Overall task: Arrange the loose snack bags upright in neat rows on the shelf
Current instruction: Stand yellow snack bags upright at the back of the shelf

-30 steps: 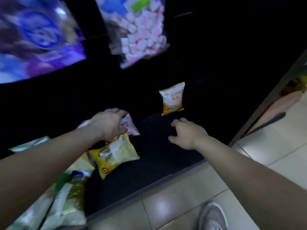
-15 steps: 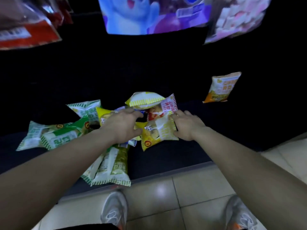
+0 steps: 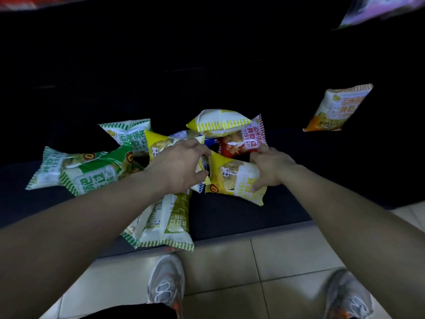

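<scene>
Several loose snack bags lie in a jumbled pile on the dark bottom shelf [image 3: 230, 217]. My right hand [image 3: 269, 168] grips the right side of a yellow and white bag [image 3: 232, 180] in the pile's middle. My left hand [image 3: 181, 164] rests on the pile just left of that bag, fingers curled over another yellow bag [image 3: 161, 143]. A red bag [image 3: 243, 141] and a yellow-striped bag [image 3: 218, 122] lie behind my hands. Green bags [image 3: 87, 173] lie to the left. One orange bag [image 3: 338, 109] stands upright alone at the right.
An olive-green bag [image 3: 167, 224] overhangs the shelf's front edge. Pale floor tiles [image 3: 287, 256] and my two grey shoes [image 3: 165, 286] are below. Blurred hanging packets show at the top corners [image 3: 377, 8]. The shelf's back is dark.
The view has swung left from the lone orange bag to the pile. Both hands have come together on the pile, and my right hand has closed on the yellow and white bag.
</scene>
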Motion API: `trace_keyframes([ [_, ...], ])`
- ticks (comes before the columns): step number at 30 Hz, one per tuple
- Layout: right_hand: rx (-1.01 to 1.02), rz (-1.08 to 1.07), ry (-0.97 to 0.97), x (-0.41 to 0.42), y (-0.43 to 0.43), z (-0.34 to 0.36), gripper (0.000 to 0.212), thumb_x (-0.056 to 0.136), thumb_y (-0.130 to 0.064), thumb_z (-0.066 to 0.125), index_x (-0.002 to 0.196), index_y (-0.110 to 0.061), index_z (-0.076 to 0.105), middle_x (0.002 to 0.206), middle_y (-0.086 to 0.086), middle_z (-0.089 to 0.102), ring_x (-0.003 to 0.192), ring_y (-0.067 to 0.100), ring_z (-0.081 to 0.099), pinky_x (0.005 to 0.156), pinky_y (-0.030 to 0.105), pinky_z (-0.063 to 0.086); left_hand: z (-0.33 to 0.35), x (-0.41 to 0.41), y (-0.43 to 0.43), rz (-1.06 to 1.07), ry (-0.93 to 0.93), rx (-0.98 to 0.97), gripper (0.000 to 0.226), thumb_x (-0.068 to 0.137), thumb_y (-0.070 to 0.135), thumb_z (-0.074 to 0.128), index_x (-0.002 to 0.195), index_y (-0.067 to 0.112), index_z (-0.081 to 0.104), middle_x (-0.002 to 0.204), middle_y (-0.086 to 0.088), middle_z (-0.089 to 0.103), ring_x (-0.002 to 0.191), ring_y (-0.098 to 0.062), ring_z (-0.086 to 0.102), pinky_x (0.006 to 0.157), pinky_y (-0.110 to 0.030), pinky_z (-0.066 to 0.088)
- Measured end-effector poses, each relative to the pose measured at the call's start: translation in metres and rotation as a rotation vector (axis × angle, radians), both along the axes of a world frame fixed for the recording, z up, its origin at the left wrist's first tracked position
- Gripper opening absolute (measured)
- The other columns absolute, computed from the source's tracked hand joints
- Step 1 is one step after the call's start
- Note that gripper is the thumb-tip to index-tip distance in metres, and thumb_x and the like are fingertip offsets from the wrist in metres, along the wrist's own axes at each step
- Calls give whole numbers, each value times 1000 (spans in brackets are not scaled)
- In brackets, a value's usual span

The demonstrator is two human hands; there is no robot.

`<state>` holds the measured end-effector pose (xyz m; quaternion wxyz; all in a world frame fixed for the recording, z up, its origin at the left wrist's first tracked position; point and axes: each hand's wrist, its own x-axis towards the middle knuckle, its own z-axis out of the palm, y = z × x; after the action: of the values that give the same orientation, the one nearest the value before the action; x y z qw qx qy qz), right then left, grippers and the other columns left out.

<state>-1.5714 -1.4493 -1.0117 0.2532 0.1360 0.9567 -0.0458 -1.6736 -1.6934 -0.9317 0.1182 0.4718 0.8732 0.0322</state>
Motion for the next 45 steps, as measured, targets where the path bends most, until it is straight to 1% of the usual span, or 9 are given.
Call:
trace_keyframes([
  [4, 1, 3, 58, 20, -7, 16, 83, 55, -65, 83, 118, -28, 45, 101, -5, 58, 81, 16, 51, 61, 33, 41, 9, 5, -2, -4, 2, -14, 53, 91, 45, 59, 139, 29, 43, 137, 2, 46, 127, -23, 44, 97, -42, 45],
  [8, 159, 135, 65, 41, -14, 65, 79, 55, -66, 83, 116, -32, 46, 77, -14, 43, 76, 16, 50, 58, 32, 31, 23, 22, 4, -47, 1, -32, 59, 90, 46, 60, 142, 27, 40, 139, 0, 44, 127, -23, 44, 96, -42, 45],
  [15, 235, 182, 201, 113, -26, 172, 77, 52, -68, 81, 112, -38, 42, 85, -13, 55, 87, 16, 60, 75, 37, 44, 62, 77, 34, -117, -111, -5, 102, 67, 71, 70, 149, 30, 26, 151, 0, 39, 134, -22, 39, 100, -37, 40],
  [20, 168, 67, 363, 150, -33, 198, 83, 46, -69, 81, 118, -44, 46, 84, -14, 60, 82, 16, 56, 73, 33, 33, 78, 116, 52, -165, -123, -38, 104, 53, 80, 69, 139, 34, 34, 128, 7, 58, 116, -21, 55, 77, -36, 45],
  [26, -231, -228, 499, 172, -20, 185, 129, 52, -55, 89, 151, -42, 7, 112, -3, 65, 97, 21, 62, 83, 41, 53, 80, 120, 46, -8, -343, 135, 94, 50, 79, 72, 129, 34, 47, 107, 13, 64, 96, -13, 60, 81, -38, 52],
  [28, -280, -263, 490, 180, -10, 180, 119, 56, -64, 84, 152, -32, 20, 129, -6, 61, 113, 18, 59, 93, 41, 50, 79, 121, 45, 59, -469, 248, 93, 47, 77, 75, 126, 35, 49, 108, 14, 65, 98, -10, 62, 85, -39, 53],
  [31, -487, -335, 545, 188, 0, 174, 76, 57, -61, 87, 120, -32, 57, 110, -14, 68, 97, 2, 65, 85, 33, 55, 76, 123, 51, 98, -656, 370, 86, 46, 68, 84, 120, 38, 53, 112, 17, 66, 103, -5, 62, 91, -38, 53],
  [36, -567, -346, 628, 190, 12, 179, 59, 48, -50, 95, 95, -36, 62, 85, -21, 70, 79, -6, 65, 63, 12, 46, 62, 134, 66, 26, -809, 395, 91, 52, 52, 91, 130, 29, 50, 120, 10, 66, 112, -8, 62, 99, -41, 50],
  [45, -51, -232, 439, 187, 22, 177, 88, 36, -78, 78, 114, -46, 55, 87, -17, 52, 85, 14, 54, 56, 31, 35, 75, 136, 96, -148, -221, 379, 73, 63, 59, 80, 126, 34, 54, 112, 19, 60, 102, -4, 59, 82, -27, 50],
])
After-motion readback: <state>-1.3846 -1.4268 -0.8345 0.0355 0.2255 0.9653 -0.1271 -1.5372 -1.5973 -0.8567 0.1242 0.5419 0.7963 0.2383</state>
